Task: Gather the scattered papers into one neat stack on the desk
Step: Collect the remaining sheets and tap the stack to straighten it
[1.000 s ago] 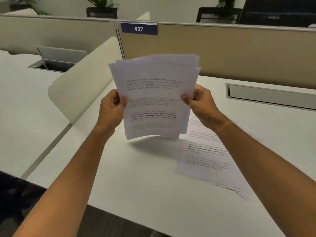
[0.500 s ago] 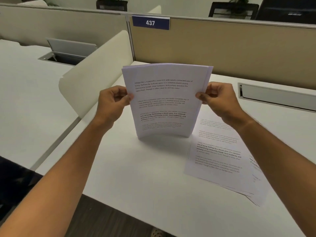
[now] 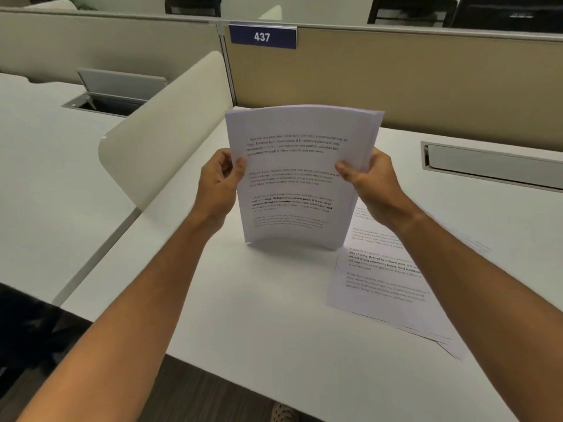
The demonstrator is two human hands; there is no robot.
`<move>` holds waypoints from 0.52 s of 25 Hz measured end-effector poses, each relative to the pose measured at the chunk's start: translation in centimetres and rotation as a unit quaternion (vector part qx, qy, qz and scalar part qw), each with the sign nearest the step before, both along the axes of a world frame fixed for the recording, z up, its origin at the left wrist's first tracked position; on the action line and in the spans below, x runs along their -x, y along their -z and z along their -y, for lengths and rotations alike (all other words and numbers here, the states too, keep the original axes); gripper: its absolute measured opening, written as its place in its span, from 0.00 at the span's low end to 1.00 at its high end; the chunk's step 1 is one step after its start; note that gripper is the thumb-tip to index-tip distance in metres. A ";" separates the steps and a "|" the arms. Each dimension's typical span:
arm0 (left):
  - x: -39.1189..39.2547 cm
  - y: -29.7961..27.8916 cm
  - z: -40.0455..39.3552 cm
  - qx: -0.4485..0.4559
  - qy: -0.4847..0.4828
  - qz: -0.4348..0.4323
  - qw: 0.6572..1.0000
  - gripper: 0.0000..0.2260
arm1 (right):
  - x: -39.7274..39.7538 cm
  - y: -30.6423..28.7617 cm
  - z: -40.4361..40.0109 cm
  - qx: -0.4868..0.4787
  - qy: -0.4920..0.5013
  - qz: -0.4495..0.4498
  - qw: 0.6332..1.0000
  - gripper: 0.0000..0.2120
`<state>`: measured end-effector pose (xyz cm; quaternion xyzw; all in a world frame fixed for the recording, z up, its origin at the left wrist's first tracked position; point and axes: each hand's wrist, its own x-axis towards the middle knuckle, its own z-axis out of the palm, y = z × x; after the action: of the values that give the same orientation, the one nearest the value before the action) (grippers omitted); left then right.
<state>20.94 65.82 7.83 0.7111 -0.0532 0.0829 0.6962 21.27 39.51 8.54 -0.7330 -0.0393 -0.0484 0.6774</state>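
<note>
The loose printed sheets point(image 3: 387, 287) at 4 o'clock on the white desk point(image 3: 259, 324) lie fanned, partly under the right forearm; a careless sweep of that arm could push them toward the near edge. They still have to join the rest, so the job looks roughly half done.

At the centre, the held sheaf of papers point(image 3: 300, 184) stands upright with its bottom edge on or just above the desk, bowed slightly. The left hand point(image 3: 221, 181) pinches its left margin, thumb on the front; the right hand point(image 3: 370, 178) pinches the right margin likewise. The top right corner shows stepped edges, so the sheets are not yet square; a slack pinch while tapping could let inner pages slide out or the bow buckle.

At 10 o'clock a cream curved divider point(image 3: 164, 129) stands close, limiting room leftward. At 2 o'clock sits a shut cable-tray lid point(image 3: 493, 166); at 12 o'clock the beige partition point(image 3: 396, 83) with a "437" plate point(image 3: 262, 37).
</note>
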 end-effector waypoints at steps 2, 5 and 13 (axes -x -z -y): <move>-0.1 0.4 0.9 -0.006 0.003 -0.012 1.000 0.07 | 0.0 0.4 -1.1 0.007 -0.005 -0.005 1.000 0.17; -0.2 0.2 0.8 0.002 -0.008 -0.001 1.000 0.07 | -0.1 0.1 -1.1 -0.003 0.002 0.007 1.000 0.16; -0.4 -0.8 1.3 0.007 -0.025 0.025 0.999 0.04 | -0.6 -1.0 -1.3 -0.007 0.018 0.033 0.999 0.14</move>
<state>21.36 64.52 8.64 0.7048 -0.0524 0.1181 0.6976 21.83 40.85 9.56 -0.7270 -0.0478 -0.0847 0.6798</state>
